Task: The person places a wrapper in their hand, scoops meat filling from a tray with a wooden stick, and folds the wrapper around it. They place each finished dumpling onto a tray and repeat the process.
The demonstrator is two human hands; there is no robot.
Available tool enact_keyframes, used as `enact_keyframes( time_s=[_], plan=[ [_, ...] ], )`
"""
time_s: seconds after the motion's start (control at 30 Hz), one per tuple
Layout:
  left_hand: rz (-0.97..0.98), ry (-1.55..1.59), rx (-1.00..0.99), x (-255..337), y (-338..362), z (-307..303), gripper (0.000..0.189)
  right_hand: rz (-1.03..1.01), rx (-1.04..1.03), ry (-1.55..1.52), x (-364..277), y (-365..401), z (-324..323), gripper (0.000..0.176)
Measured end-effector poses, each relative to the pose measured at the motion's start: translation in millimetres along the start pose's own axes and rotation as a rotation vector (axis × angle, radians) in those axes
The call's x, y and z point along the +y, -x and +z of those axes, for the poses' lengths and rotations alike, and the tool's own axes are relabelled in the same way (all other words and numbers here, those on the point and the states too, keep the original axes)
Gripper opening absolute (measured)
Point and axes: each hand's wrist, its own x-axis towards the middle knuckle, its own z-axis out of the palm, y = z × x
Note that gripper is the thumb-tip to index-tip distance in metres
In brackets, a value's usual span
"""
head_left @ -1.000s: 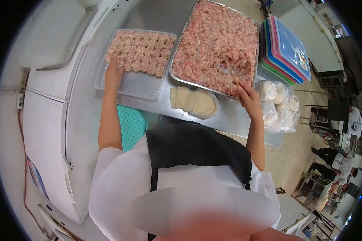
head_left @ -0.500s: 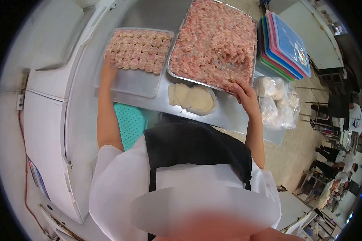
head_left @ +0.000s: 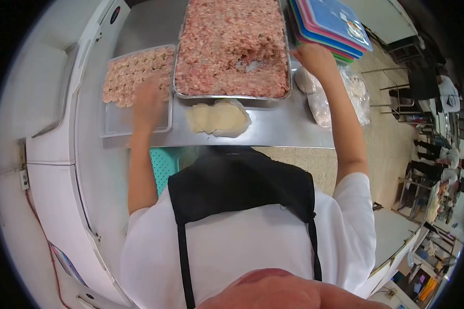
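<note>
My left hand (head_left: 148,103), smeared by motion, is over the front right part of a clear plastic container (head_left: 134,126). Rows of small meat-filled dumplings (head_left: 121,77) fill its back part. To the right lies a large metal tray (head_left: 232,96) of raw minced meat (head_left: 227,46), with a scooped hollow at its right. My right hand (head_left: 314,57) is beside the tray's right edge, fingers closed; what they hold, if anything, is hidden. Between the tray and the table's front edge lies a fanned stack of pale round dough wrappers (head_left: 219,118).
Stacked coloured plastic lids (head_left: 340,26) stand behind my right hand. Below them is a clear bag with pale round contents (head_left: 348,98). A teal perforated basket (head_left: 162,167) is under the front edge of the steel table (head_left: 278,131). Other people are far right.
My right hand has moved from the tray's front right corner to beyond its right edge. My left hand has shifted from the container's left side to its right. The view has shifted.
</note>
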Motion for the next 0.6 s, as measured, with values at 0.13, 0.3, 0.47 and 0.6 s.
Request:
enact_keyframes(
  time_s=[0.13,0.3,0.47,0.6],
  plan=[
    [-0.031,0.513,-0.469,86.0,2.3,36.3,0.025,-0.077,0.073,0.056,-35.9,-32.5,39.1,0.016],
    [0.116,0.374,-0.543,108.5,18.6,56.0,0.029,-0.288,-0.039,0.014,-89.5,9.2,31.8,0.015],
    [0.105,0.38,-0.548,98.0,23.1,71.6,0.025,-0.231,-0.008,0.007,-45.4,-1.8,0.2,0.017],
    [0.086,0.437,-0.52,91.7,23.1,69.6,0.021,-0.121,-0.088,-0.076,-57.4,-7.6,32.4,0.017]
  ],
)
